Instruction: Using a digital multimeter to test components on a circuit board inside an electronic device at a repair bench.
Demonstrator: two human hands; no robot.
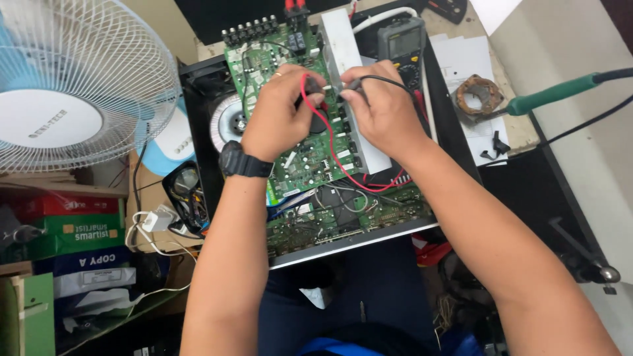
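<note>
We are steadying an open chassis (198, 125) on the bench (514, 125), pressing probes onto its circuit board (297, 165): left hand (280, 112) fingers clamped on the red probe (310, 89), right hand (382, 112) fingers on the black probe (353, 84); a multimeter (403, 46) is lying behind.

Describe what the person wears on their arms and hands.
Both arms are bare, with no sleeves in view and no gloves. The left wrist carries a black watch with a chunky case and a dark strap. The left hand has a thin ring on one finger. The right hand and its wrist carry nothing that shows.
</note>
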